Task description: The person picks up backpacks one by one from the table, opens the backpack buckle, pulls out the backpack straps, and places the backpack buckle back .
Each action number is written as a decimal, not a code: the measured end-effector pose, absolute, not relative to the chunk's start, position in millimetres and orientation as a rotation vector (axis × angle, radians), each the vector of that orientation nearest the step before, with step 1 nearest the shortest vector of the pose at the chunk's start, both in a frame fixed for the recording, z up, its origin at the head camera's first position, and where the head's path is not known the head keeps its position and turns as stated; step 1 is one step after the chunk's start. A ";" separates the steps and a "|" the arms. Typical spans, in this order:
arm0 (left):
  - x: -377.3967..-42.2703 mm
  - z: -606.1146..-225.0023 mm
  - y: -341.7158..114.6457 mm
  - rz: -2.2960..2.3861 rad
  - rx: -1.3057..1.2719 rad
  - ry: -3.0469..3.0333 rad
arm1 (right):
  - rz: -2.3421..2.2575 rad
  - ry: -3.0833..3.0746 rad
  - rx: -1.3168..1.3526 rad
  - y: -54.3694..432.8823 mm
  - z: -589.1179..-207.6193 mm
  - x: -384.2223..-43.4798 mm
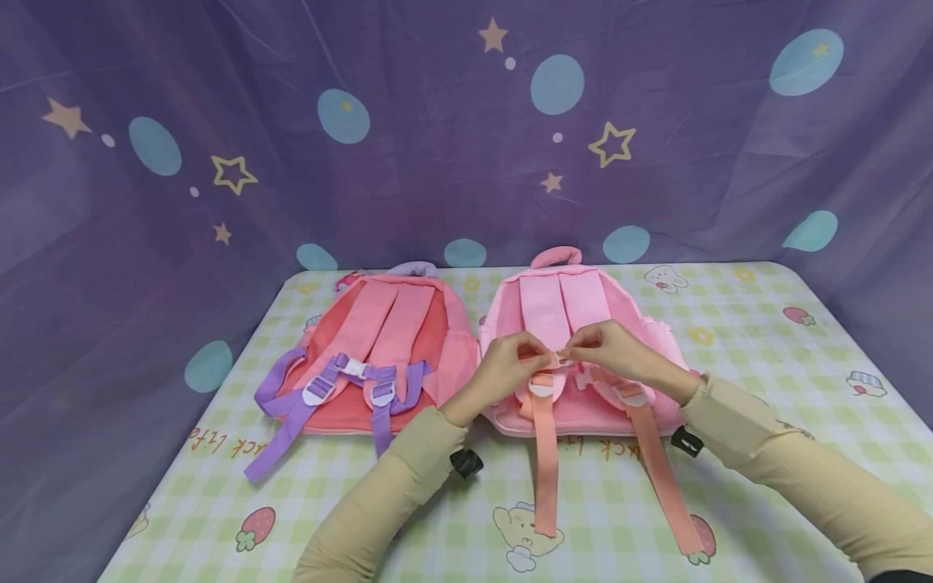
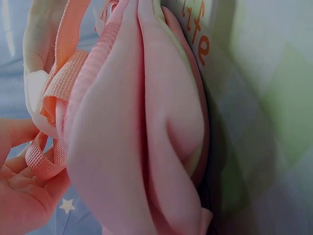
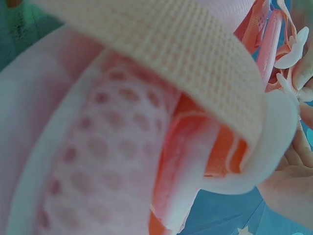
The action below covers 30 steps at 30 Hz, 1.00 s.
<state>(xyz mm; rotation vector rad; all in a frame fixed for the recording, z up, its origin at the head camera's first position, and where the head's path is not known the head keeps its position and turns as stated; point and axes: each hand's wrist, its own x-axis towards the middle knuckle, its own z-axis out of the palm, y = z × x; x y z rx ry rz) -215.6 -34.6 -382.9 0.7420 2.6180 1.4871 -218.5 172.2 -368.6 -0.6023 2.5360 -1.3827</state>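
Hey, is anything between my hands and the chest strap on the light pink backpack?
Nothing visible: your left hand and right hand both pinch the chest strap, above the light pink backpack.

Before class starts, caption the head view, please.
Left hand and right hand hold a peach webbing strap over a pale-pink fabric backpack.

Beige sleeves (image 1: 379, 506), wide cuffs (image 1: 729, 419), black wrist devices (image 1: 466, 464), bare hands (image 1: 508, 366)

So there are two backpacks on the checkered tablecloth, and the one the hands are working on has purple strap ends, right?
The colour is wrong: the strap ends on that backpack are orange, not purple, as the head view shows.
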 end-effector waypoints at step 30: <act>-213.8 -383.1 -44.4 1.575 0.783 2.364 | -1.381 2.552 -0.546 176.2 -376.5 -216.5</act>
